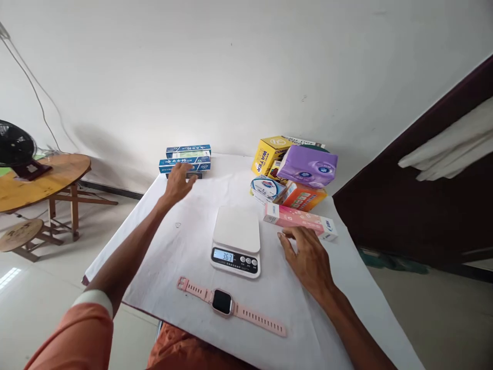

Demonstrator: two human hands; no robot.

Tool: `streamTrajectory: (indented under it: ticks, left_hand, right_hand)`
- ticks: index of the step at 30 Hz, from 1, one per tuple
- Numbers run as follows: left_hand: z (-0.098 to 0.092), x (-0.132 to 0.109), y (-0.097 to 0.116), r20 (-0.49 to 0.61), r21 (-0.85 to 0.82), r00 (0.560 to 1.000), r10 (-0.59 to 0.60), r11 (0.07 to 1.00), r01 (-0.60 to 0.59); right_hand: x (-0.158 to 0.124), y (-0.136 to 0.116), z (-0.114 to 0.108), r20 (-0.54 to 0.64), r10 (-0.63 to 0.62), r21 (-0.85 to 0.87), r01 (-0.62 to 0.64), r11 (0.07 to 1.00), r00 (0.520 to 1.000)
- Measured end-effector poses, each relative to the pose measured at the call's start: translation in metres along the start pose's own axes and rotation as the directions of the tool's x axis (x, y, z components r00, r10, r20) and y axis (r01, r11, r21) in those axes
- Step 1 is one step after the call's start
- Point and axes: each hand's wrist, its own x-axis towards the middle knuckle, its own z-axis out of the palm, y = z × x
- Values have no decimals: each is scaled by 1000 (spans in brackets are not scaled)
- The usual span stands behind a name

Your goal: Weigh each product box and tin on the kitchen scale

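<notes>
My left hand [178,184] reaches to the far left of the table, fingers stretched and thumb apart, over the front of several blue boxes [181,163]. Whether it touches them I cannot tell. Just right of the scale, my right hand [307,261] hovers or rests with thumb and forefinger apart, nothing between them. Beyond it lies a long pink-and-white box [287,216], its near edge partly hidden by the fingers. The white digital scale [236,231] has a bare platform, and its lit display reads 363. In front lies a pink-strapped smartwatch [222,301], stretched out flat with a dark screen.
At the back right, a purple tissue pack [308,167], a yellow box [267,154], an orange pack [303,197] and a blue-and-white pack [265,187] are piled together. A white cloth [169,277] covers the table. Left stands a wooden table [73,167] with a black fan [17,146].
</notes>
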Motion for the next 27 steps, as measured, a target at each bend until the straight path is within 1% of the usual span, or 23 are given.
streamTrajectory:
  ticks: [2, 3, 5, 6, 8, 10, 13, 15, 17, 20, 22, 24, 27]
  left_hand:
    - [-1, 40, -13, -34, 116, 999, -17, 993, 21]
    - [-1, 57, -19, -24, 157, 999, -28, 987, 31]
    - [0, 82, -27, 61, 220, 997, -44, 975, 29]
    - [2, 88, -31, 129, 248, 990, -49, 969, 16]
    - [7, 88, -36, 252, 303, 966, -65, 953, -14]
    - [12, 79, -41, 301, 360, 952, -62, 931, -53]
    - [16, 65, -50, 294, 446, 955, -30, 889, -109]
    - [16, 61, -56, 291, 489, 956, -39, 865, -114]
    - [14, 62, -62, 296, 508, 953, -56, 855, -108]
    - [10, 69, -66, 286, 510, 957, -50, 853, -108]
    - [7, 73, -67, 264, 510, 963, -59, 856, -87]
    - [2, 74, -68, 263, 493, 960, -97, 869, -48]
    - [-7, 68, -68, 282, 416, 944, -171, 909, 41]
  right_hand:
    - [-4, -8, 2, -41, 52, 73, -49, 996, 998]
    - [-5, -9, 3, -55, 77, 94, -72, 993, 996]
    - [-7, -8, 4, -77, 109, 129, -99, 987, 991]
    - [-8, -7, 4, -84, 118, 147, -105, 984, 989]
    - [-9, -3, 4, -81, 129, 185, -112, 976, 988]
    - [-9, -1, 4, -60, 143, 223, -127, 966, 988]
    - [-9, 0, 4, -48, 159, 277, -139, 951, 986]
    - [-8, 0, 5, -55, 152, 300, -129, 945, 987]
    - [-8, 0, 6, -65, 139, 310, -112, 944, 988]
    - [-7, 0, 6, -82, 128, 304, -97, 948, 988]
    - [-7, 0, 6, -88, 124, 296, -93, 951, 988]
    - [-7, 0, 5, -89, 118, 286, -88, 954, 989]
    - [-7, 0, 4, -77, 128, 263, -103, 959, 989]
